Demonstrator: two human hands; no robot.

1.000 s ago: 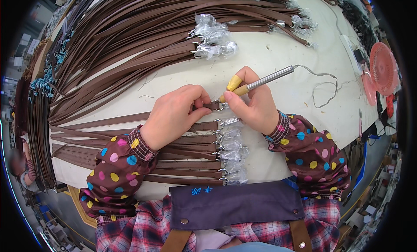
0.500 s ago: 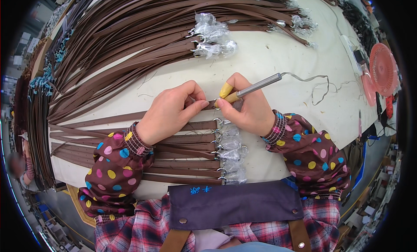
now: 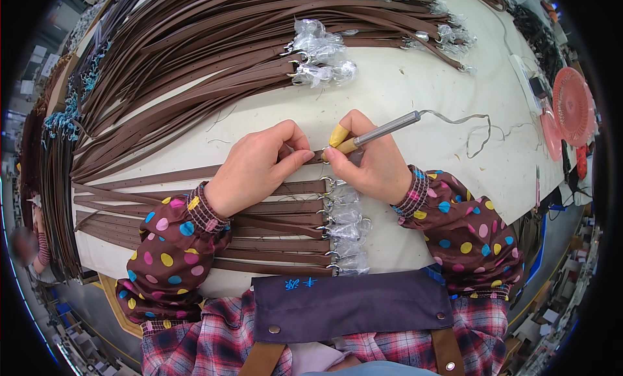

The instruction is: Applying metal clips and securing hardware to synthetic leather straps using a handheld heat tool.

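Note:
My left hand (image 3: 256,165) pinches a brown strap (image 3: 316,157) close to its end, between thumb and index finger. At that end sits a small metal ring (image 3: 325,154), partly covered by my fingers. My right hand (image 3: 376,169) grips a corded pen-shaped tool like a soldering iron (image 3: 391,125), with a grey handle and a tan grip. Its tip points down-left toward the ring; whether it touches is hidden. A yellow finger cover (image 3: 338,135) wraps one right finger. Below my hands, several brown straps (image 3: 279,245) lie side by side, their metal clasps wrapped in clear plastic (image 3: 348,230).
A large heap of brown straps (image 3: 195,58) covers the table's far left, some with plastic-wrapped ends (image 3: 318,48). The tool's cord (image 3: 480,116) curls right toward a white power strip (image 3: 522,81). A pink fan-like round object (image 3: 572,107) stands at the right edge.

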